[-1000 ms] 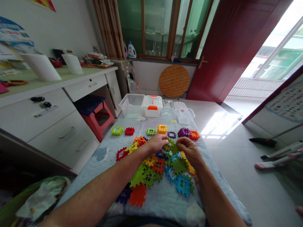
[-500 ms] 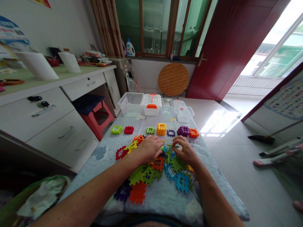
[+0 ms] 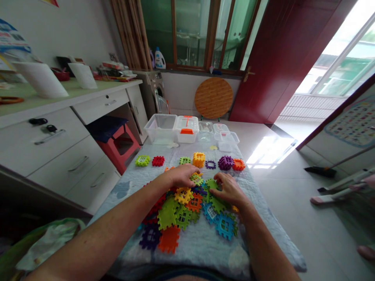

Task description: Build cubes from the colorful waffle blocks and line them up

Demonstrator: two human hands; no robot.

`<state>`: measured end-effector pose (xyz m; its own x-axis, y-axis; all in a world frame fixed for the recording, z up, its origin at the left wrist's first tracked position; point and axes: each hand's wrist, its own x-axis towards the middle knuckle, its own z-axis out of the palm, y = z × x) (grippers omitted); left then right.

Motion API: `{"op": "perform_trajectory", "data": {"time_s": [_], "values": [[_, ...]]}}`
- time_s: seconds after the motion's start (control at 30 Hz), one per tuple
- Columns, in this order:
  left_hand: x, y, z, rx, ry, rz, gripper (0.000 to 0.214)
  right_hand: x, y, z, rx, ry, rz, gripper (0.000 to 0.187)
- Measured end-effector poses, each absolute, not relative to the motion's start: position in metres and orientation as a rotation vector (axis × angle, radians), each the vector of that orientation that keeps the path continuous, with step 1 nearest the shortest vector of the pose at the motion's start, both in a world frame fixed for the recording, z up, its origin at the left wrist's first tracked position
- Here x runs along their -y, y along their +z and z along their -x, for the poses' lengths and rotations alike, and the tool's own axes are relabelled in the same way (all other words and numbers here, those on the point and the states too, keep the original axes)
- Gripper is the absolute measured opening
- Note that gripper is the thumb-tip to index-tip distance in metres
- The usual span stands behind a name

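A pile of interlocking plastic building tiles in several colours lies on the cloth-covered table (image 3: 120, 207). At its far side, my left hand (image 3: 183, 175) grips a yellow-green window tile (image 3: 197, 179) between thumb and fingers. Just to the right, my right hand (image 3: 230, 188) has thumb and fingers curled at the edges of a green tile (image 3: 212, 185). Between and below the hands lie a yellow window tile (image 3: 183, 195), an orange window tile (image 3: 195, 203) and a blue window tile (image 3: 225, 225). My left forearm covers part of the pile's left side.
Beyond the pile stand a yellow cube (image 3: 199, 159), a purple block stack (image 3: 225, 162), red tiles (image 3: 158, 160) and orange tiles (image 3: 238, 164). Clear plastic bins (image 3: 161, 130) line the table's far edge, one with an orange-latched lid (image 3: 186, 124). A stool (image 3: 117, 144) stands left.
My left hand has lifted slightly and now has the yellow-green window tile at its fingertips. The green tile by my right hand has turned from edge-on to showing its face.
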<state>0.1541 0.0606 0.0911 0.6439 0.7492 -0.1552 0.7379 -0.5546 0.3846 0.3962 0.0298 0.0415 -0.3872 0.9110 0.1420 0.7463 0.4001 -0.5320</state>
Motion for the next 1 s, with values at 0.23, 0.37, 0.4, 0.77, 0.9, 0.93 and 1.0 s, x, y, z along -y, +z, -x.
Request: {"op": "perform_trajectory", "data": {"time_s": [0.23, 0.37, 0.4, 0.77, 0.9, 0.93, 1.0], "values": [[-0.077, 0.085, -0.167, -1.091, -0.137, -2.421, 0.063, -0.026, 0.043, -0.392, 2.099, 0.715, 1.249, 0.044], [-0.075, 0.087, -0.163, -1.125, -0.086, -2.499, 0.056, -0.022, 0.043, -0.385, 2.113, 0.744, 1.135, 0.047], [-0.074, 0.089, -0.16, -1.156, -0.053, -2.511, 0.054, -0.021, 0.043, -0.383, 2.12, 0.749, 1.107, 0.047], [-0.055, 0.11, -0.152, -1.235, 0.229, -2.454, 0.05, -0.032, 0.038, -0.39, 1.821, 0.858, 1.177, 0.04], [-0.048, 0.098, -0.175, -1.165, 0.038, -2.517, 0.052, -0.042, 0.029, -0.4, 1.576, 0.887, 1.209, 0.031], [-0.048, 0.095, -0.179, -1.17, -0.033, -2.522, 0.052, -0.044, 0.027, -0.4, 1.546, 0.9, 1.205, 0.03], [-0.049, 0.09, -0.183, -1.196, -0.15, -2.507, 0.052, -0.045, 0.025, -0.399, 1.529, 0.917, 1.207, 0.029]]}}
